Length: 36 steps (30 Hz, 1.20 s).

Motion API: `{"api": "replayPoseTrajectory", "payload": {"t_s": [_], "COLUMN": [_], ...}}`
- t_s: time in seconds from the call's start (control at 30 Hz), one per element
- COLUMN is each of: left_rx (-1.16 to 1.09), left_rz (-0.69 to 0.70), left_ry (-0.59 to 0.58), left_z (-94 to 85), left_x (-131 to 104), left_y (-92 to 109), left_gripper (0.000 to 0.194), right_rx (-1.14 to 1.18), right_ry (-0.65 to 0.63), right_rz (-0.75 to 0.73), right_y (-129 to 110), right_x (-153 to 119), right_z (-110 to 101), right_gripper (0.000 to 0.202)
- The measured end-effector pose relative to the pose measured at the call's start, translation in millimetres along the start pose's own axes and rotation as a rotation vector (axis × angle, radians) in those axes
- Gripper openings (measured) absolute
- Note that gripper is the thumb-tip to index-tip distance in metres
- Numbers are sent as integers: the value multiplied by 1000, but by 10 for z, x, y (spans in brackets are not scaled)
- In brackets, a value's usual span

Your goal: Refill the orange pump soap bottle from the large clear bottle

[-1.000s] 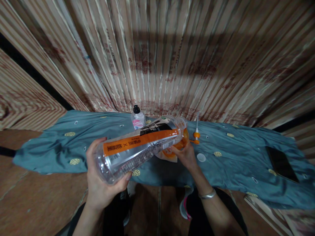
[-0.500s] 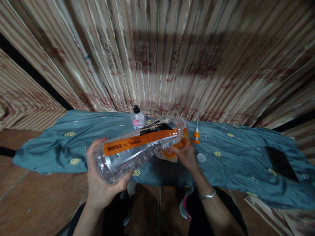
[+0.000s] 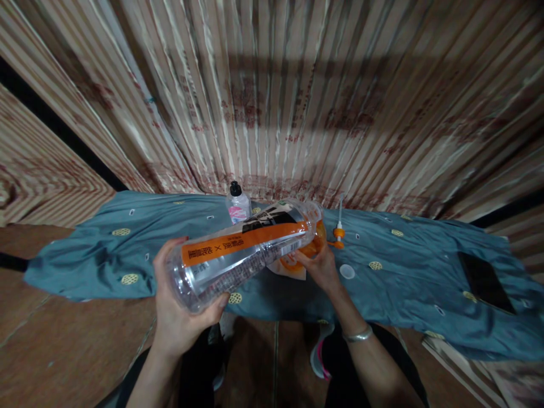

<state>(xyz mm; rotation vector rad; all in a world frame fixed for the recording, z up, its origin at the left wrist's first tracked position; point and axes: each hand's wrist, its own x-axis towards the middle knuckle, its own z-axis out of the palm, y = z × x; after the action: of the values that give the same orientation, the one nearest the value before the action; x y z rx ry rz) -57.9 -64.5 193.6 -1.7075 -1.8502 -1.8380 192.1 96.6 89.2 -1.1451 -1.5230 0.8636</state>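
My left hand (image 3: 181,317) is wrapped around the base of a large clear plastic bottle (image 3: 242,255) with an orange, silver and black label. The bottle lies tilted across the view, its narrow end up to the right. At that end, my right hand (image 3: 321,266) closes on an orange translucent container (image 3: 312,245) with a white-and-orange label, mostly hidden behind the bottle and fingers. Whether the bottle's mouth sits in the container cannot be made out. Just right of this hand lies an orange pump head (image 3: 339,233) with a pale tube, near a small white round disc (image 3: 347,272).
A clear bottle with a black cap and pink label (image 3: 238,205) stands behind the large bottle. A dark phone-like slab (image 3: 487,283) rests at the right of the teal patterned cloth (image 3: 97,243). Striped curtains (image 3: 272,113) hang close behind.
The base of the large bottle has shifted slightly up and right with my left hand. My right hand stays almost in place, still closed on the orange container.
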Motion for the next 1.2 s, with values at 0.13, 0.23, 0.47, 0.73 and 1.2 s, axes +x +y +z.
{"api": "replayPoseTrajectory", "payload": {"t_s": [0.13, 0.23, 0.47, 0.73, 1.2], "left_rx": [-38, -64, -139, -148, -322], "left_rz": [-76, -129, -183, -207, -345], "left_ry": [0, -16, -67, -99, -241], "left_z": [26, 55, 159, 226, 602], "left_x": [14, 24, -4, -116, -311], "left_y": [5, 19, 13, -205, -529], "left_gripper": [83, 86, 88, 88, 92], "right_rx": [3, -9, 22, 19, 106], "right_ry": [-10, -6, -10, -11, 69], "right_rz": [7, 9, -14, -15, -34], "right_y": [20, 50, 43, 73, 130], "right_x": [11, 20, 56, 85, 158], "right_z": [-7, -16, -21, -15, -36], "right_gripper": [70, 70, 72, 78, 76]}}
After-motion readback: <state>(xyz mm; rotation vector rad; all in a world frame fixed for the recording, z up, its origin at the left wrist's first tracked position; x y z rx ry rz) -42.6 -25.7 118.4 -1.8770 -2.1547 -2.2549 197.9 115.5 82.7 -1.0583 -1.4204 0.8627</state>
